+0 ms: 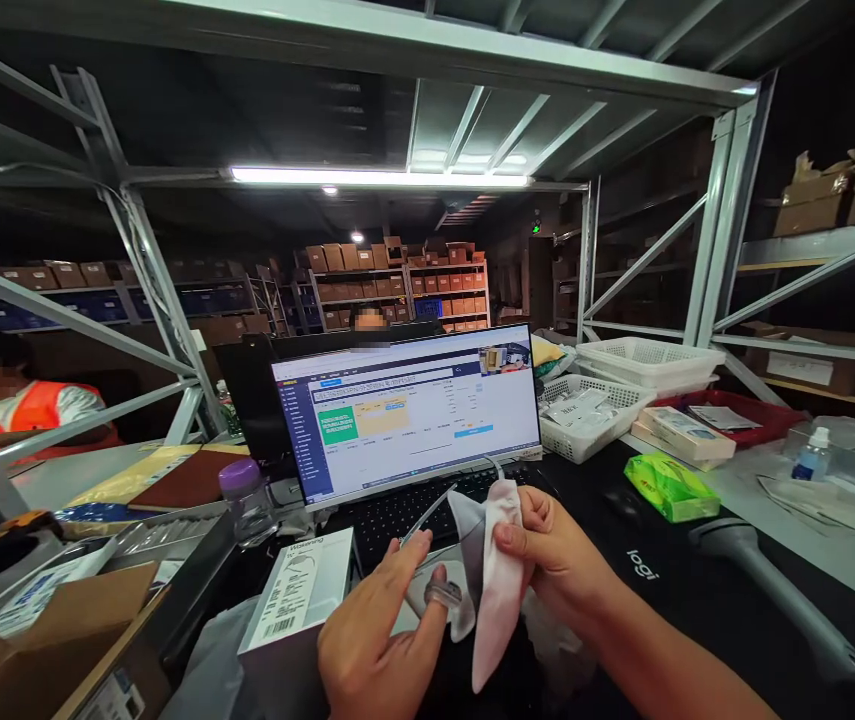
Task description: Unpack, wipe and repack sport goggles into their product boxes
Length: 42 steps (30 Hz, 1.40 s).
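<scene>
My right hand (pixel 554 560) is closed, thumb and fingers pinching a pale pinkish-white cloth-like piece (pixel 498 600) with a pointed lower end. A greyish fold of it shows on the left side. Close by, my left hand (pixel 382 640) has its fingers stretched and its thumb apart. Something clear and ring-like (pixel 443 594) sits at the left thumb. A thin pale strip (pixel 431 513) rises beside the left fingertips; whether they touch it I cannot tell. Left of that hand stands a white box (pixel 299 590) with a printed label. Behind both hands lies a black keyboard (pixel 382 520).
A lit monitor (pixel 412 420) stands ahead. To the right are white baskets (pixel 644 360), a green packet (pixel 671 487) and a grey handheld scanner (pixel 779 590). At left are a purple-lidded bottle (pixel 247 505) and an open carton (pixel 59 640). A person in an orange vest (pixel 44 405) sits far left.
</scene>
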Motion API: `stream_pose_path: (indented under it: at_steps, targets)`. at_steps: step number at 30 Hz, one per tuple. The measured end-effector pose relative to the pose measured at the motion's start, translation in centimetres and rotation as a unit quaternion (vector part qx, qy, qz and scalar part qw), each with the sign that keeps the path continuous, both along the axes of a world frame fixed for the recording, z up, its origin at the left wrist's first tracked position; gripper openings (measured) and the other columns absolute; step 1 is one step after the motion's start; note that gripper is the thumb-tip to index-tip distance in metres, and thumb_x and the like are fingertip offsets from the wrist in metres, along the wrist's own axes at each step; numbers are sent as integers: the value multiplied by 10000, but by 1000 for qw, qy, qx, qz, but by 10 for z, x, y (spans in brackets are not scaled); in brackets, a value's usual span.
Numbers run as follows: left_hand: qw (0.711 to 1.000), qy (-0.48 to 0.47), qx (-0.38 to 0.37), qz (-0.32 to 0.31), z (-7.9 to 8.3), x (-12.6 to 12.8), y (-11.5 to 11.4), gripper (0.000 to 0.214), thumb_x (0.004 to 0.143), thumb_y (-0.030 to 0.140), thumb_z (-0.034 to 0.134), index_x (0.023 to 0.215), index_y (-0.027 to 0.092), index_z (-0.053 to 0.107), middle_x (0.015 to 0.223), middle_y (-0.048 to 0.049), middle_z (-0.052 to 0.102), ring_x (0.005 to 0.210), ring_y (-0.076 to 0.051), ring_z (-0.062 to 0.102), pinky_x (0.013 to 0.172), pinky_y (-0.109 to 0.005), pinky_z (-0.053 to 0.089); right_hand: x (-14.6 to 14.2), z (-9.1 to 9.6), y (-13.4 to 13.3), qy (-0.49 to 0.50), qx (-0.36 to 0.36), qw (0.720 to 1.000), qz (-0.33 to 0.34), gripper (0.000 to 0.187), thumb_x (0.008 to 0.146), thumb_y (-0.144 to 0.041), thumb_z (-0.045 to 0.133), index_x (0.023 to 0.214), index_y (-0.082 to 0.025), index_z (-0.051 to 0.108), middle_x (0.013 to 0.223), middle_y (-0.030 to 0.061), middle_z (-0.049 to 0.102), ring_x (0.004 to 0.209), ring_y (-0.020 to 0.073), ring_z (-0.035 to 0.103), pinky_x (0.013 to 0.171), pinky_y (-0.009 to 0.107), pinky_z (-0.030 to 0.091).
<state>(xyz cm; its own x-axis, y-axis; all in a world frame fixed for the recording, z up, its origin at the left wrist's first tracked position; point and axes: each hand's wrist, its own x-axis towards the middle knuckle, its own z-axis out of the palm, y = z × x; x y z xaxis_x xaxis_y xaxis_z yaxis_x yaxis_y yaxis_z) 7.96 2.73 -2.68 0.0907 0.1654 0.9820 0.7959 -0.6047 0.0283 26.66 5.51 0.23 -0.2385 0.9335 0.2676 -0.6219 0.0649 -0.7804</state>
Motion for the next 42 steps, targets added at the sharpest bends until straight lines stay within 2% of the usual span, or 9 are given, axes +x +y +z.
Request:
stream_pose_path:
  at_steps: [8, 14, 20, 24, 28, 31, 33, 36, 42]
  targets:
    - [1000, 5, -22, 1, 2, -5, 4, 236, 873, 164, 669, 1106, 188, 695, 952, -44, 799, 866, -180, 771, 875, -276, 618, 4, -3, 7, -25, -17, 999, -37, 752, 426, -284, 984, 549, -210, 245, 489, -99, 403, 453, 38, 300, 423, 177, 232]
    - [999, 7, -46, -2, 4, -8, 8, 213, 866, 193, 666, 1071, 214, 720, 949, -20, 800, 877, -193, 773, 867, -285, 627, 20, 1, 15, -135, 58, 989, 1, 726, 526, -361, 957, 521, -211, 247, 466, -109, 315, 462, 34, 206, 432, 209, 154]
    - [997, 26, -60, -37, 12, -8, 7, 204, 861, 195, 655, 1046, 218, 735, 957, -1, 801, 881, -184, 774, 891, -267, 614, 45, 8, 15, -265, 144, 953, 24, 663, 623, -385, 906, 526, -205, 276, 494, -107, 284, 500, 46, 191, 456, 226, 126]
    - [991, -64, -118, -6, 20, -19, 2, 172, 853, 304, 682, 1000, 259, 759, 912, 33, 800, 800, -180, 775, 765, -245, 638, 74, 18, 16, -351, 176, 919, 28, 636, 663, -329, 874, 536, -207, 262, 519, -98, 291, 512, 55, 247, 469, 212, 182]
    - [987, -81, -137, 3, 25, -30, 0, 214, 841, 337, 698, 1040, 288, 755, 958, 42, 797, 861, -201, 774, 801, -283, 642, 110, 28, 11, -367, 231, 887, -161, 593, 738, -380, 819, 556, -214, 280, 545, -75, 342, 530, 82, 301, 491, 218, 249]
    - [992, -25, -121, -17, 23, -30, 3, 186, 850, 321, 676, 1018, 297, 754, 954, 53, 798, 916, -216, 770, 815, -288, 643, 126, 31, 4, -341, 260, 827, -363, 565, 795, -443, 780, 572, -217, 312, 560, -60, 366, 548, 104, 331, 510, 232, 279]
    - [992, 10, -120, -33, 22, -28, 7, 185, 863, 311, 654, 1022, 297, 747, 965, 57, 797, 981, -233, 751, 823, -299, 644, 125, 32, -1, -337, 294, 789, -422, 567, 831, -493, 747, 580, -218, 319, 554, -62, 351, 539, 106, 304, 496, 239, 255]
    - [988, 52, -135, -60, 21, -24, 9, 214, 870, 298, 642, 1066, 292, 729, 998, 55, 793, 1043, -245, 721, 844, -321, 637, 110, 31, -4, -343, 358, 779, -384, 590, 884, -570, 669, 587, -218, 299, 552, -69, 313, 523, 105, 269, 486, 249, 229]
    - [985, 82, -129, -79, 23, -18, 7, 233, 871, 245, 628, 1087, 267, 713, 1003, 27, 795, 1037, -231, 727, 912, -342, 608, 66, 22, 1, -407, 401, 800, -180, 587, 908, -616, 615, 605, -203, 328, 616, -51, 396, 616, 118, 361, 572, 250, 274]
